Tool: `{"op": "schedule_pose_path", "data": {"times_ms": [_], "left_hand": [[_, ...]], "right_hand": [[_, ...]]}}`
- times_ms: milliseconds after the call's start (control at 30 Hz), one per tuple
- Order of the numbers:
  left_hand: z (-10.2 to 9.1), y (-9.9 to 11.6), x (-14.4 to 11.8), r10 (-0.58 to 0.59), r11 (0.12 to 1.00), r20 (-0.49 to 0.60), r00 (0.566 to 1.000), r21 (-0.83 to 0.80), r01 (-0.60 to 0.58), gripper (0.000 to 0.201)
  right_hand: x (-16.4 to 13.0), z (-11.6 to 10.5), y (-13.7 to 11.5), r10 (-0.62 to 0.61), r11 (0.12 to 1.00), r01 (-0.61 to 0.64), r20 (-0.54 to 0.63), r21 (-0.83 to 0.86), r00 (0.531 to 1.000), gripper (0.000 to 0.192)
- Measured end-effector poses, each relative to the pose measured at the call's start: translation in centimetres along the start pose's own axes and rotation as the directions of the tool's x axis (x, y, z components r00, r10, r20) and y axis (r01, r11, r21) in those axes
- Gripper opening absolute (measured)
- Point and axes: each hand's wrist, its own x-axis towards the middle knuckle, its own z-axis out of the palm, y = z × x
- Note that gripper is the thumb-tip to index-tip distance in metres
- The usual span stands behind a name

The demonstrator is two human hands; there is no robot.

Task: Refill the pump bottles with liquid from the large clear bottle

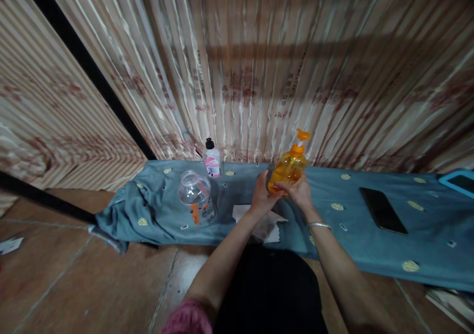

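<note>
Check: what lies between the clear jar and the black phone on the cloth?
Head view: both hands, left hand and right hand, hold the orange pump bottle there, over white tissue.

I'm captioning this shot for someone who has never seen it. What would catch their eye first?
The bright orange pump bottle stands out, held upright between the left hand and the right hand over the blue-grey cloth. To its left lies a clear plastic jar, with a small black-capped bottle behind it by the striped curtain. A dark phone lies flat on the cloth to the right.
</note>
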Motion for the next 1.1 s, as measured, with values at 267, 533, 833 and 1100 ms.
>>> {"op": "schedule_pose_path", "data": {"times_ms": [267,533,833,1100], "left_hand": [[-7.8,-4.6,-6.3,-0.057,0.916,-0.104,0.993,0.390,0.093,0.057],[-9.3,-3.6,-6.9,-0.171,0.797,-0.061,0.983,0.578,0.174,0.021],[-7.8,-0.1,-7.5,-0.058,0.915,0.038,0.998,0.402,0.038,0.018],[-9.0,0.4,-7.0,-0.041,0.961,-0.106,0.994,0.267,0.068,0.021]], "right_hand": [[2.5,0.5,0.9,-0.027,0.999,0.027,-0.006,0.023,1.000,0.044],[0.0,0.2,2.7,-0.029,1.000,0.029,-0.051,-0.003,0.998,0.053],[-8.9,2.0,1.6,-0.304,0.952,0.298,0.336,0.071,0.892,0.048],[-8.0,2.4,0.2,-0.243,0.961,0.271,0.610,0.048,0.754,0.034]]}}
